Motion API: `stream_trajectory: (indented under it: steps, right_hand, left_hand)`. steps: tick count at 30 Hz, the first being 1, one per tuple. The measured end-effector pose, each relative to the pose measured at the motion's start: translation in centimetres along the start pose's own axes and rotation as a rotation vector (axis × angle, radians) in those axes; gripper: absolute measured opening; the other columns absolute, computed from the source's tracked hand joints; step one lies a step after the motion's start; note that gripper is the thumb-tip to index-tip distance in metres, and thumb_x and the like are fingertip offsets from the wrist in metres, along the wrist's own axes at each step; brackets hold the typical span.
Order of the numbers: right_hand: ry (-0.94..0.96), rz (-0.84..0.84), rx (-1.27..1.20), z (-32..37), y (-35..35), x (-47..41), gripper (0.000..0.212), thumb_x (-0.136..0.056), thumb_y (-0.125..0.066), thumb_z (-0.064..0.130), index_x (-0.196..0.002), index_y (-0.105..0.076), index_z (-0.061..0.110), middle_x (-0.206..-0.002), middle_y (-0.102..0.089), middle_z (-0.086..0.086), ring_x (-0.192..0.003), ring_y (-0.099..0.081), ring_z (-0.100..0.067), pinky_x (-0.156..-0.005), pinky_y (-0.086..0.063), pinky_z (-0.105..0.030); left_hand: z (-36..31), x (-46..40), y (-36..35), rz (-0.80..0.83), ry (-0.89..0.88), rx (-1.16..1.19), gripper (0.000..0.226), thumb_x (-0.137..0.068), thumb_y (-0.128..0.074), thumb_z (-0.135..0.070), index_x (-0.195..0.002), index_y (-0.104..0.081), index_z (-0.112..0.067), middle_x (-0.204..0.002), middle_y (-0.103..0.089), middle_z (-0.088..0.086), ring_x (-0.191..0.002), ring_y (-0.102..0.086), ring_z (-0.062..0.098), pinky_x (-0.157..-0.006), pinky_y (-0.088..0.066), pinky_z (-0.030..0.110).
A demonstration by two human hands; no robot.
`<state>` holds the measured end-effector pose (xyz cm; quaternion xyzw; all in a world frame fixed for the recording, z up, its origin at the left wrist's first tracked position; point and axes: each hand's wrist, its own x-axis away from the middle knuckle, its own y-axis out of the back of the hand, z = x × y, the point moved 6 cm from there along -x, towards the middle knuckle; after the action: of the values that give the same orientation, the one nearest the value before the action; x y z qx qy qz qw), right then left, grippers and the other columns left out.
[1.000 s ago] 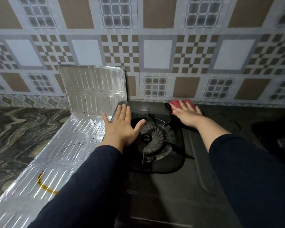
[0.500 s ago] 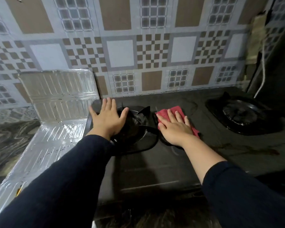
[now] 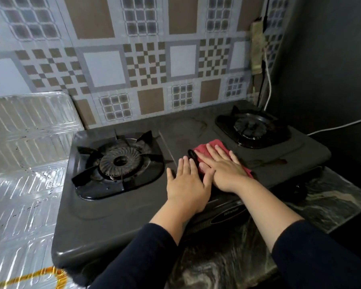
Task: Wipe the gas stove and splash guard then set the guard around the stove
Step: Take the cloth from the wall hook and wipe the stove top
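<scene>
Both hands flat, fingers straight: L hand (image 3: 187, 182) on stove (image 3: 121, 215), R hand (image 3: 223, 166) on red cloth (image 3: 208, 148).

Marble-patterned tabletop (image 3: 329, 197) carrying the kitchen gear
A black two-burner gas stove (image 3: 117, 217) is sitting on it, a ribbed foil splash guard (image 3: 23, 205) lying alongside.

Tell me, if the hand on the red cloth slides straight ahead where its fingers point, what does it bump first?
Probably the right burner. The right hand lies flat on the red cloth, pointing up-left, so it might just miss.

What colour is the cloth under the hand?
Red, or pinkish red: the cloth, seen best in the head view.
</scene>
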<state>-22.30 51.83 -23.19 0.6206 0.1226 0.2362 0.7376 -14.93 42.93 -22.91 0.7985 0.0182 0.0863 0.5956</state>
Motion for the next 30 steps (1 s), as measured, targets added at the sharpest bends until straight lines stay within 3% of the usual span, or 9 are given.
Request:
stream_trajectory:
  steps: [11, 19, 22, 25, 30]
  right_hand:
    - [-0.016, 0.009, 0.018, 0.1, 1.8, -9.2, 0.049, -0.097, -0.012, 0.051, -0.145, -0.005, 0.049, -0.161, 0.007, 0.006, -0.147, 0.009, -0.019, -0.117, 0.006, -0.048]
    - [0.041, -0.049, -0.042, -2.7, 0.7, -1.8, 0.049, -0.097, -0.016, 0.053, -0.145, -0.008, 0.050, -0.160, 0.004, 0.011, -0.147, 0.008, -0.011, -0.118, 0.007, -0.042]
    - [0.013, -0.074, -0.049, -5.8, 1.0, 0.8, 0.049, -0.097, -0.018, 0.052, -0.145, -0.011, 0.049, -0.160, 0.000, 0.014, -0.146, 0.004, -0.007, -0.118, 0.004, -0.038]
    - [0.000, -0.128, -0.055, -8.5, 1.3, 2.7, 0.048, -0.098, -0.020, 0.049, -0.145, -0.015, 0.047, -0.159, -0.006, 0.016, -0.146, 0.000, -0.003, -0.118, 0.002, -0.035]
    - [-0.054, -0.179, -0.067, -12.0, 1.8, 4.9, 0.049, -0.098, -0.020, 0.050, -0.146, -0.018, 0.044, -0.159, -0.009, 0.016, -0.145, -0.001, -0.003, -0.118, 0.003, -0.034]
  left_hand:
    - [0.3, -0.5, -0.5, 0.027, 0.022, -0.019, 0.071, -0.093, 0.000, -0.056, -0.151, 0.004, -0.014, -0.159, 0.015, 0.000, -0.145, 0.019, 0.012, -0.119, 0.009, 0.042]
    - [0.0, -0.3, -0.8, -0.018, 0.093, -0.020, 0.072, -0.094, -0.005, -0.057, -0.152, -0.002, -0.015, -0.161, 0.009, -0.001, -0.146, 0.014, 0.012, -0.119, 0.007, 0.043]
    - [-1.0, -0.4, -0.3, -0.047, 0.144, -0.046, 0.067, -0.096, -0.019, -0.045, -0.152, -0.004, -0.011, -0.161, 0.006, 0.003, -0.147, 0.010, 0.016, -0.119, 0.005, 0.046]
    - [-3.9, -1.5, 0.4, -0.033, 0.047, -0.105, 0.071, -0.093, -0.032, -0.036, -0.151, -0.002, -0.011, -0.161, 0.007, 0.004, -0.147, 0.011, 0.018, -0.119, 0.004, 0.048]
    - [-6.4, -3.9, -0.1, 0.095, -0.006, -0.158, 0.079, -0.093, -0.027, -0.056, -0.151, 0.004, -0.012, -0.160, 0.012, 0.003, -0.147, 0.013, 0.018, -0.117, 0.005, 0.049]
